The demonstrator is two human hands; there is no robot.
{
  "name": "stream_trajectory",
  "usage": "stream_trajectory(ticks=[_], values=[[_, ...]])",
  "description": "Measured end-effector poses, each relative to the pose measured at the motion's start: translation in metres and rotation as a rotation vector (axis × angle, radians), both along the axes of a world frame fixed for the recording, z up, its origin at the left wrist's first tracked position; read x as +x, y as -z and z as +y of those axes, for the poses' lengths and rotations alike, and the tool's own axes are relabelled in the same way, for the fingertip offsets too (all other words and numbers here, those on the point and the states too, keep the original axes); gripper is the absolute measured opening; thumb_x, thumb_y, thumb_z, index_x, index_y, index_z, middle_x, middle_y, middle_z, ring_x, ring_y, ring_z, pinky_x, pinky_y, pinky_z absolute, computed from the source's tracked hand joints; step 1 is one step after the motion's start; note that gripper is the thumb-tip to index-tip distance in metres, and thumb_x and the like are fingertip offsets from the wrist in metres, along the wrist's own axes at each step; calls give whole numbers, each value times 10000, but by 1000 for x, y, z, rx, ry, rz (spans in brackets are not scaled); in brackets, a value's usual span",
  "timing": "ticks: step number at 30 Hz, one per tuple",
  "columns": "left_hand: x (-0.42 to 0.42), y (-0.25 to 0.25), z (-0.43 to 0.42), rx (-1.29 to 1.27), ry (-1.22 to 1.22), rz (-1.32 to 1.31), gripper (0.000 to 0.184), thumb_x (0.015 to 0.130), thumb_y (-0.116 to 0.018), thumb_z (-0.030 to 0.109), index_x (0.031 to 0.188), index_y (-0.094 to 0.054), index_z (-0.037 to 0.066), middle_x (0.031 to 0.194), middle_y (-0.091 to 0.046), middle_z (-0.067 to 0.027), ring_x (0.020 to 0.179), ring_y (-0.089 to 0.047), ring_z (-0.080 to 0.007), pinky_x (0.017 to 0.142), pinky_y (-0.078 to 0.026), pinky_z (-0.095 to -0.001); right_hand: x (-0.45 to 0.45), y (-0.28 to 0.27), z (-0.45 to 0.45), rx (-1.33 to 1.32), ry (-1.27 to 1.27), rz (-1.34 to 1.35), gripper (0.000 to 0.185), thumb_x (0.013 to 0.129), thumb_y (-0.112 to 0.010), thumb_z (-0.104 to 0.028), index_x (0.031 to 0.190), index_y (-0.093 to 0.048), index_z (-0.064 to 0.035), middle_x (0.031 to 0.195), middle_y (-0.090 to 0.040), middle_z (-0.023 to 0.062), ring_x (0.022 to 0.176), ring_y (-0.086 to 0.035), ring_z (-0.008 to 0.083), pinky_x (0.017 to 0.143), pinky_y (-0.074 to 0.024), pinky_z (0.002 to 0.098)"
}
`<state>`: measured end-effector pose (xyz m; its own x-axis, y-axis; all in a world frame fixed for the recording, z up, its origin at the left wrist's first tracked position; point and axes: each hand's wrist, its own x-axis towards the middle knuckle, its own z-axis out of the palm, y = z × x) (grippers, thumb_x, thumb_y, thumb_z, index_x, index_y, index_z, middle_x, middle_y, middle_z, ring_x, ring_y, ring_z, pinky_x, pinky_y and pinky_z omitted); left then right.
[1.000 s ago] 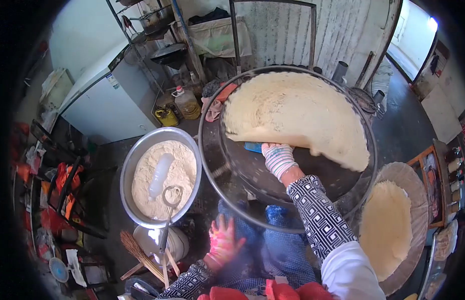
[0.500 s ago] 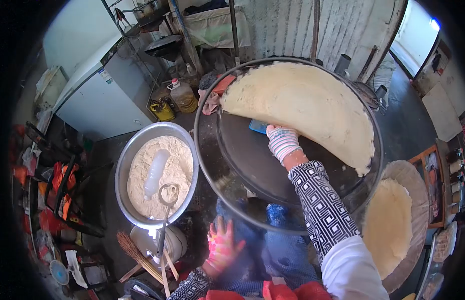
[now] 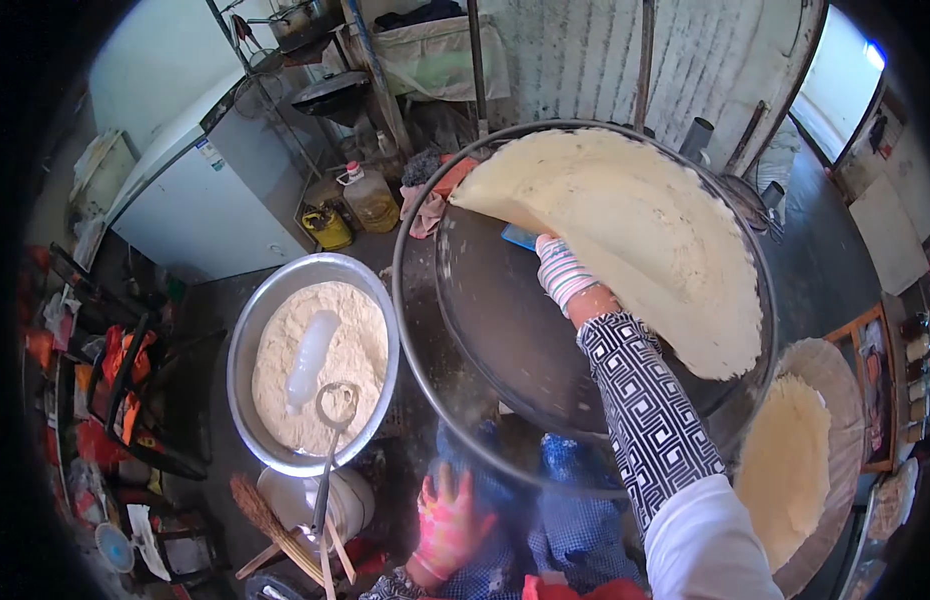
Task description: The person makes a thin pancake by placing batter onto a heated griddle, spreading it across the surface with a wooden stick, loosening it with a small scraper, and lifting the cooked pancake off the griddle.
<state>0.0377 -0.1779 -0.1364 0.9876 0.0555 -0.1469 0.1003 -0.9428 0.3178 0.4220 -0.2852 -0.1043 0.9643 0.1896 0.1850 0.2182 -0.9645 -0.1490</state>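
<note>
A large, thin, pale flatbread [image 3: 625,210] covers the far and right part of the round dark griddle [image 3: 505,310]. Its near edge is raised and curls up beside my right hand [image 3: 563,270], which wears a striped glove. That hand is closed at the flatbread's edge, on a flat blue scraper [image 3: 520,237] that shows only in part; the flatbread and fingers hide the rest. My left hand [image 3: 451,522], in a pink patterned glove, lies with spread fingers by my blue-clad knee and holds nothing.
To the left stands a metal basin [image 3: 240,385] of pale batter or dough, with a translucent scoop-like piece [image 3: 312,355] and a ring-headed ladle [image 3: 335,405]. A brush [image 3: 270,520] leans by a bucket [image 3: 360,500]. Finished flatbread [image 3: 782,465] lies on a round mat at right.
The flatbread's near edge has lifted and shifted toward the right, its lower end now nearer the griddle's right rim. My right hand stays at the edge. The view has tilted slightly.
</note>
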Motion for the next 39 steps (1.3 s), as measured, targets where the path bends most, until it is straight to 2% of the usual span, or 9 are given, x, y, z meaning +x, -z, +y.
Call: stream_trajectory(ticks=[10,26,31,32,34,35,37,38,39], values=[[-5,3,-5,-16,34,-11,773,722,-646,444,1294,-379,-2,1288,-334,-354,1186,-325,-505,1008,-242,-566,-14,14,-33,-218,-211,105,320,879,-420,-157,1134,-579,-49,1080,-624,154,963,-604,346,879,-461,424],[-22,3,-16,33,77,-21,786,711,-661,461,1309,-385,32,1347,-291,-312,1176,-324,-504,983,-289,-549,-27,42,-192,-222,-110,7,306,880,-420,-152,1101,-615,-70,1046,-640,140,912,-615,338,828,-481,414],[-26,0,-23,-5,46,-109,782,688,-675,421,1293,-401,9,1320,-323,-320,1181,-344,-481,994,-284,-536,-70,60,-305,-193,-80,-398,304,880,-420,-151,1090,-626,-76,1035,-645,135,895,-619,336,813,-487,410],[-24,2,-24,-19,92,-163,788,673,-674,413,1288,-403,2,1295,-351,-339,1191,-359,-473,1004,-275,-542,-119,-9,-282,-479,189,133,230,843,-472,-117,948,-672,-77,902,-667,138,805,-635,308,697,-516,394],[-28,12,-27,13,152,-204,709,733,-643,382,1285,-418,-2,1276,-401,-304,1205,-382,-408,1000,-291,-511,-217,-18,-304,-133,123,-127,118,760,-532,-89,669,-588,-39,669,-608,169,618,-611,299,528,-493,405],[-28,18,-30,-74,219,-273,799,674,-717,317,1320,-366,4,1344,-300,-317,1193,-336,-479,1005,-281,-503,-273,-31,-311,-105,138,-21,79,750,-526,-83,787,-578,-36,694,-596,195,640,-606,350,578,-486,453],[-21,26,-38,-63,152,-140,835,671,-702,363,1339,-345,10,1381,-271,-292,1210,-319,-481,1031,-263,-499,-384,-13,-325,385,296,263,39,750,-515,-87,773,-529,-59,657,-553,173,641,-573,347,575,-461,443],[-19,37,-34,-15,218,-149,756,764,-630,385,1363,-328,36,1415,-241,-260,1246,-309,-440,1047,-255,-493,-444,21,-331,309,163,-30,134,815,-488,-156,915,-567,-113,663,-577,119,583,-573,292,535,-471,414],[-19,-39,-76,21,306,-196,655,843,-529,435,1298,-406,-20,1360,-345,-223,1200,-387,-426,993,-327,-515,-498,15,-327,216,306,123,262,776,-548,-169,1032,-583,-129,773,-616,114,688,-609,288,599,-499,398]])
